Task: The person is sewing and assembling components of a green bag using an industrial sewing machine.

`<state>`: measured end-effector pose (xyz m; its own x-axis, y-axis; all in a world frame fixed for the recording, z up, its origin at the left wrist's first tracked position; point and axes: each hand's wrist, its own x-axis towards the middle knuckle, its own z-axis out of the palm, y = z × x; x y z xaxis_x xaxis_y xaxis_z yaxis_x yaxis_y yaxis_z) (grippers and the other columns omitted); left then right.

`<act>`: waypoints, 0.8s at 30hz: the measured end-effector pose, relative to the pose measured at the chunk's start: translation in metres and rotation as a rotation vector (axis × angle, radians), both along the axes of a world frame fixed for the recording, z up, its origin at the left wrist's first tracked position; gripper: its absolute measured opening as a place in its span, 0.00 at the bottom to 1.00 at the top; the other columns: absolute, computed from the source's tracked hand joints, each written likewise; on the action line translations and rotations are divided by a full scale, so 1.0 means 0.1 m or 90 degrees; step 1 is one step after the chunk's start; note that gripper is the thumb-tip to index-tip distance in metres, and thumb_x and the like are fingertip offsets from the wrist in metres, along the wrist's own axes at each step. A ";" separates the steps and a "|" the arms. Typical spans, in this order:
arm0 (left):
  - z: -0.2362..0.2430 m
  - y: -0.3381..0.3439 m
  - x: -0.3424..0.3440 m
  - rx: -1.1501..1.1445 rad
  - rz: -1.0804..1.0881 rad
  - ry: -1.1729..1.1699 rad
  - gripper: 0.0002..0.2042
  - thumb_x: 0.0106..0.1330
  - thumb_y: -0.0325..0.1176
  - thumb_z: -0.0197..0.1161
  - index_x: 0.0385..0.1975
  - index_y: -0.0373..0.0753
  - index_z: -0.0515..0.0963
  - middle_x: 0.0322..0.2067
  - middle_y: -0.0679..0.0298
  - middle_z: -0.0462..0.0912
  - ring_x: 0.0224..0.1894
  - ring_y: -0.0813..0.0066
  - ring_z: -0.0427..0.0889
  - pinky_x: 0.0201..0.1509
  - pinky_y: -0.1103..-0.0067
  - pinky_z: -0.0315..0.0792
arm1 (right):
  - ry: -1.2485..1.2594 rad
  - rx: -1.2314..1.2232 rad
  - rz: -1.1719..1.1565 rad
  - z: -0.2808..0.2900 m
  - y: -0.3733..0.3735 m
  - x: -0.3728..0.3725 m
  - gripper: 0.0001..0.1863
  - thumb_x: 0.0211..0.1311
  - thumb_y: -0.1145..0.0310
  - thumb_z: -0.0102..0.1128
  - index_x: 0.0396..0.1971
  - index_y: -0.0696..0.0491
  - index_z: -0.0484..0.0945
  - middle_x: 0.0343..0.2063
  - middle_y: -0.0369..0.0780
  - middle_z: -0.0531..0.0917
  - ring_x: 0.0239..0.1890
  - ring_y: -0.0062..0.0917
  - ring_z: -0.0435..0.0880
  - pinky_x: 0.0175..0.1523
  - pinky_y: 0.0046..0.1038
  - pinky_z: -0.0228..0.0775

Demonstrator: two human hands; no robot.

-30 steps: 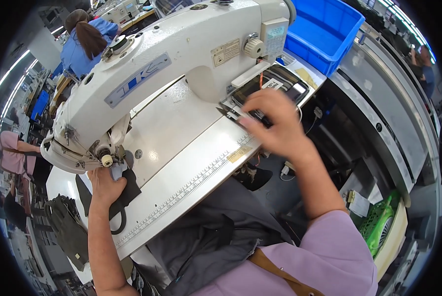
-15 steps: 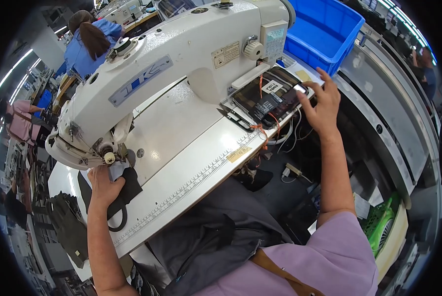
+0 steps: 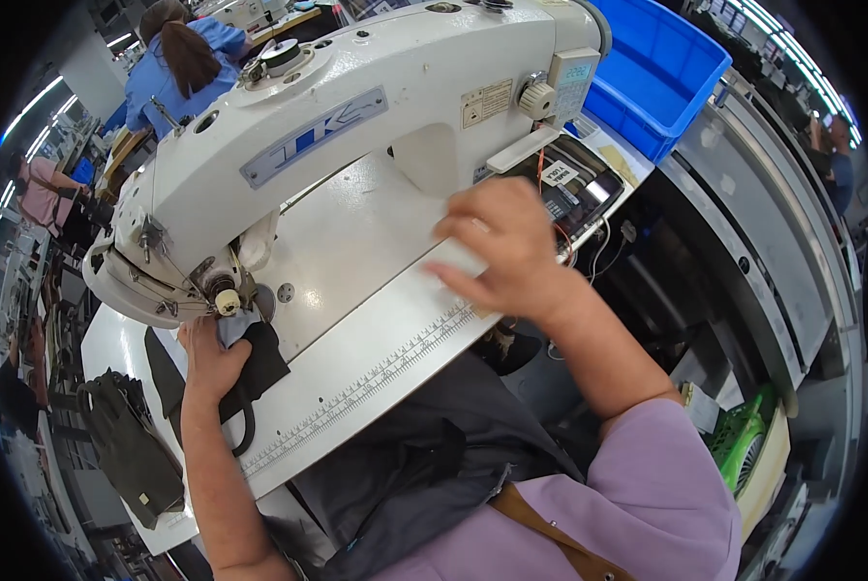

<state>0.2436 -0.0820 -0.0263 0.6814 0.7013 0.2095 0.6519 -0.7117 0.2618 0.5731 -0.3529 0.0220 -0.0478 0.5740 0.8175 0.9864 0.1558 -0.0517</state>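
Observation:
My left hand point(image 3: 213, 360) is closed on a dark fabric piece point(image 3: 263, 360) at the needle end of a white sewing machine point(image 3: 356, 107). A bit of white material point(image 3: 233, 330) shows beside its fingertips, under the needle area. From the dark piece a black strap point(image 3: 248, 426) curves down over the table edge ruler. My right hand point(image 3: 506, 247), blurred by motion, hovers over the white sewing table point(image 3: 337, 257) with thumb and fingers apart and nothing visible in it. Partly behind it lies a dark plaid pouch point(image 3: 584, 189) with a white label.
A dark green fabric item point(image 3: 129, 441) hangs at the table's left edge. Behind the machine's right end stands a blue crate point(image 3: 652, 73). A green basket point(image 3: 744, 441) sits low at the right. One person in blue point(image 3: 187, 68) works beyond the machine; others are farther off.
My right hand has swung left from the plaid pouch to over the table, now covering where the black thread snips lay. My left hand stays on the dark fabric. The view has shifted slightly.

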 end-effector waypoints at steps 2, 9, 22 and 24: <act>-0.04 0.00 -0.04 0.008 -0.015 -0.024 0.25 0.45 0.34 0.64 0.45 0.28 0.76 0.47 0.45 0.78 0.55 0.45 0.71 0.67 0.60 0.55 | 0.028 0.033 -0.123 -0.03 -0.23 0.30 0.13 0.46 0.64 0.74 0.32 0.51 0.83 0.38 0.41 0.82 0.42 0.37 0.80 0.48 0.37 0.70; 0.09 -0.02 0.02 -0.031 -0.008 0.025 0.26 0.44 0.33 0.63 0.47 0.28 0.77 0.50 0.44 0.77 0.59 0.45 0.70 0.68 0.61 0.54 | 0.100 0.016 -0.392 -0.23 -1.14 1.07 0.13 0.56 0.60 0.69 0.36 0.53 0.84 0.43 0.43 0.81 0.48 0.39 0.79 0.53 0.38 0.66; -0.12 0.07 -0.06 0.044 -0.011 -0.006 0.26 0.46 0.33 0.63 0.47 0.27 0.75 0.47 0.43 0.74 0.55 0.42 0.65 0.67 0.58 0.57 | -0.041 0.029 -0.561 -0.16 -1.16 1.14 0.18 0.61 0.52 0.65 0.42 0.50 0.85 0.55 0.43 0.77 0.53 0.39 0.76 0.58 0.41 0.62; -0.07 0.06 -0.05 0.041 -0.018 -0.022 0.26 0.46 0.33 0.63 0.46 0.26 0.74 0.47 0.42 0.74 0.55 0.42 0.66 0.66 0.57 0.57 | -0.020 0.046 -0.473 -0.17 -1.06 1.02 0.17 0.61 0.55 0.66 0.44 0.50 0.84 0.54 0.43 0.78 0.50 0.37 0.77 0.56 0.40 0.63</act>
